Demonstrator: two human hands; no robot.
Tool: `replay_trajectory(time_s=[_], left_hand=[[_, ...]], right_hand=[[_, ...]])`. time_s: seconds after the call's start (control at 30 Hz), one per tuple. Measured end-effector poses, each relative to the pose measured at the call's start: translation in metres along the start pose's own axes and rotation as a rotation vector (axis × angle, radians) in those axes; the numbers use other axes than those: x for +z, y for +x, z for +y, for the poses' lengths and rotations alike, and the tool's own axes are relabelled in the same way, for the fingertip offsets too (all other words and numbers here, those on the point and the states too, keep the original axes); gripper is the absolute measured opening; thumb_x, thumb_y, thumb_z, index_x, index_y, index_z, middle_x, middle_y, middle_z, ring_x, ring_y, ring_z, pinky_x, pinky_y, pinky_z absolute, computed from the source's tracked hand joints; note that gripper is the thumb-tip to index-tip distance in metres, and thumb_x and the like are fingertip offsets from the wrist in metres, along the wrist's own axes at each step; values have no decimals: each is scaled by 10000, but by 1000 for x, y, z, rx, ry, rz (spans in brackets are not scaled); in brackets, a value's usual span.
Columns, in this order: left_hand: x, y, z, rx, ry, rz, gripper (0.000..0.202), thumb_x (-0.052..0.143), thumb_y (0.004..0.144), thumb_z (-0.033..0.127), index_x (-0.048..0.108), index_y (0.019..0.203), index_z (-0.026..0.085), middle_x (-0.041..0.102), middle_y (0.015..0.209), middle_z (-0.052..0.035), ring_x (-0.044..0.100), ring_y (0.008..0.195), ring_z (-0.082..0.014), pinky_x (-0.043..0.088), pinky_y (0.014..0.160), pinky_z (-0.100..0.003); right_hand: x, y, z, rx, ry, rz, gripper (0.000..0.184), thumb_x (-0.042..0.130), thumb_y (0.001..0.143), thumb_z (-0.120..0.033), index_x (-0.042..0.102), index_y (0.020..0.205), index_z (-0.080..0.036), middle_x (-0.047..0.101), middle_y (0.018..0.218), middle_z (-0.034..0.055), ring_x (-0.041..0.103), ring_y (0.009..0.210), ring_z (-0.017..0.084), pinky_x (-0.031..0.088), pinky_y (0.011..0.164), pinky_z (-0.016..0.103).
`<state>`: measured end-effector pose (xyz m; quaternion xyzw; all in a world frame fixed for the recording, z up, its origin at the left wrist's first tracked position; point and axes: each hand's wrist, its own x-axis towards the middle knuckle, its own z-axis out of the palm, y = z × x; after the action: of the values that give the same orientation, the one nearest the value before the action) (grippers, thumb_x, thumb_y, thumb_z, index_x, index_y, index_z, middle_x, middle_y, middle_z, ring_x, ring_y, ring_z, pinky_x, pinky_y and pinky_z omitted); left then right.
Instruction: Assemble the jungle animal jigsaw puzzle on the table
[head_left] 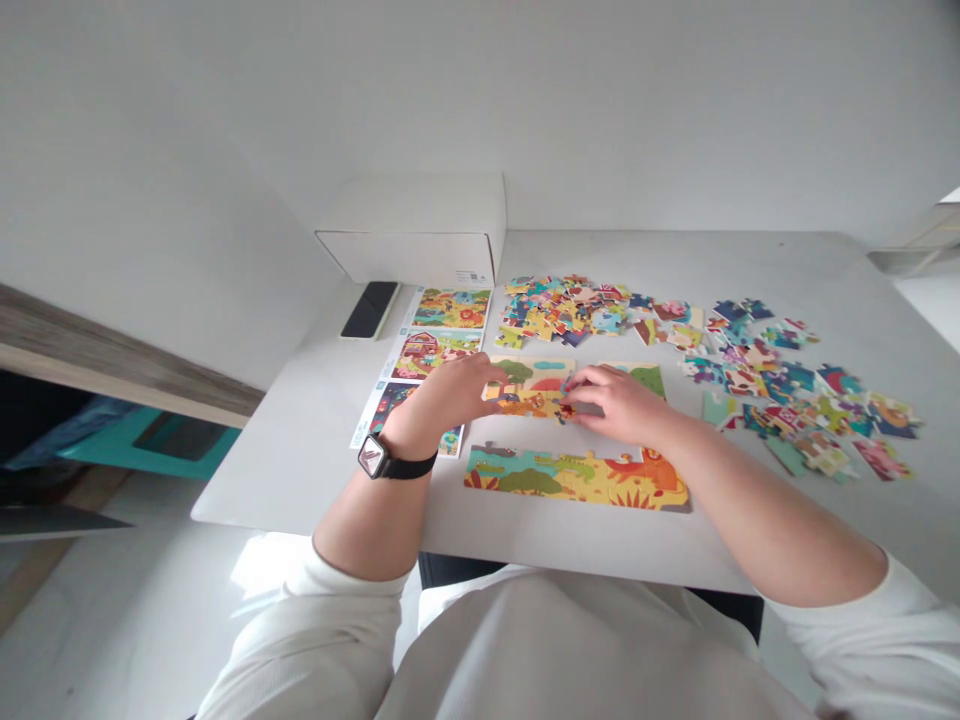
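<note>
On the table, a joined puzzle section (536, 374) with a green tree and yellow ground lies between my hands. My left hand (465, 388) rests at its left edge, thumb and forefinger apart, holding nothing that I can see. At the section's right end, my right hand (615, 402) pinches a small puzzle piece (566, 388), mostly covered by the fingers. Closer to me lies a longer joined strip (562, 478) with crocodiles, a bush and an orange lion. Partly behind my right hand is another piece (646, 378) with green on it.
Loose puzzle pieces (559, 308) are heaped at the back, and more pieces (810, 400) spread to the right. Left of my hands lie picture sheets (450, 308). A phone (370, 310) lies by a white box (409, 255) against the wall.
</note>
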<state>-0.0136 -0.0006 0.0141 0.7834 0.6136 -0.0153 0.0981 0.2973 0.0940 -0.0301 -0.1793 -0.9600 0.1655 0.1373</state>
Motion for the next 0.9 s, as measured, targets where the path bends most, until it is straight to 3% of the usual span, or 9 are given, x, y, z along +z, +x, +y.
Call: replay_trajectory(time_s=[0.17, 0.37, 0.53, 0.77, 0.9], left_hand=[[1, 0, -2, -5, -5, 24, 378, 820, 927, 393, 785, 1295, 313, 753, 1232, -69, 722, 1141, -287, 558, 970, -366], [3, 0, -11, 4, -58, 154, 491, 799, 946, 339, 725, 1430, 310, 733, 1368, -86, 691, 1245, -303, 544, 1077, -414], [10, 7, -15, 15, -99, 191, 384, 772, 977, 353, 777, 1358, 304, 747, 1375, -83, 683, 1286, -303, 533, 1119, -444], [20, 15, -22, 0, -131, 196, 273, 783, 964, 368, 820, 1214, 265, 766, 1343, -73, 720, 1215, -284, 556, 1071, -409], [17, 15, -24, -22, -154, 263, 213, 683, 1003, 282, 830, 1156, 256, 792, 1280, -74, 726, 1200, -290, 558, 1073, -431]], right_hand=[[0, 0, -1, 3, -9, -4, 190, 784, 979, -268, 840, 1159, -261, 729, 1282, 124, 712, 1151, 312, 587, 1035, 506], [-1, 1, -2, 16, 6, -7, 189, 791, 969, -254, 848, 1148, -272, 731, 1272, 122, 712, 1143, 309, 578, 1034, 500], [-1, 1, -1, 22, 11, -11, 189, 795, 969, -268, 847, 1150, -284, 731, 1268, 110, 708, 1142, 300, 576, 1034, 483], [0, 1, -2, 31, 6, -12, 191, 793, 969, -264, 847, 1151, -282, 731, 1271, 113, 715, 1132, 302, 585, 1023, 493], [-1, 1, -3, 14, 1, -5, 195, 790, 975, -262, 840, 1164, -264, 739, 1264, 115, 719, 1137, 300, 584, 1032, 490]])
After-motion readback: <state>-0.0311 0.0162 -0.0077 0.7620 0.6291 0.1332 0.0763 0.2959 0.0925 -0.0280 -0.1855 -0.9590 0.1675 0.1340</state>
